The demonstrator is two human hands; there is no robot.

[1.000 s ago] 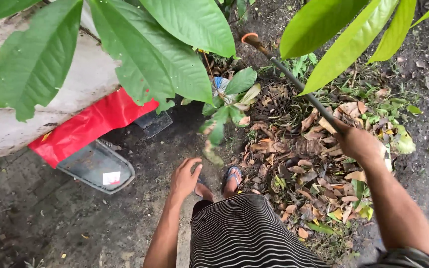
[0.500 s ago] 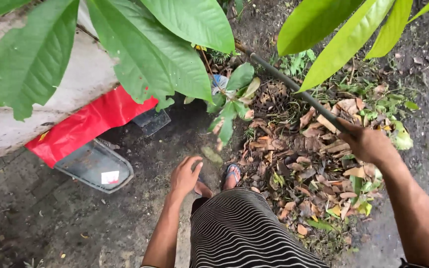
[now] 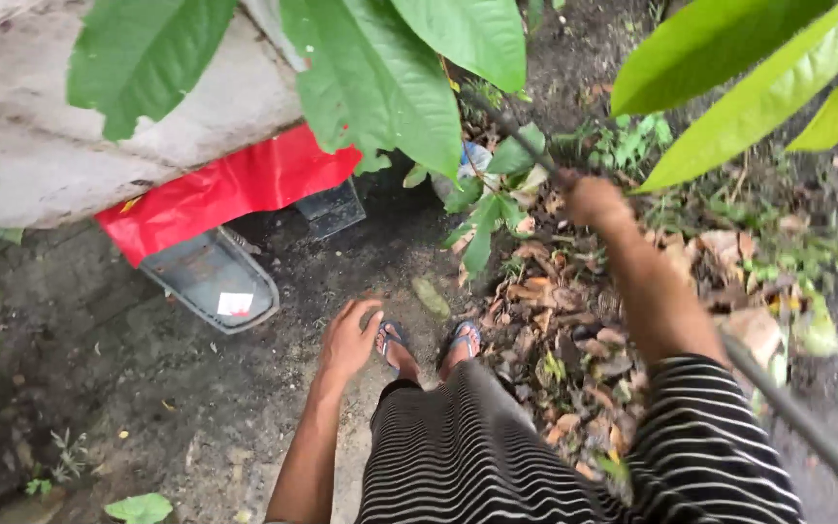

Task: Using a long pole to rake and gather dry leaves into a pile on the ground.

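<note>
Here my right hand [image 3: 594, 199] has its fingers wrapped on the long dark pole [image 3: 797, 422], my left hand [image 3: 346, 340] hangs loosely open; thrusting blindly, the pole could snag the broad green leaves [image 3: 380, 97] just beyond my fingers.

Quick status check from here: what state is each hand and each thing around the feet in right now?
Left hand: open, holds nothing, hanging by the leg.
Right hand: blurred, closed round the long dark pole.
Long dark pole: slanted, far end in among the leaves.
Grey tray: flat on the dirt, partly under the red sheet.
Dry leaves: scattered loose on the ground.
Sandals: on both feet.
</note>
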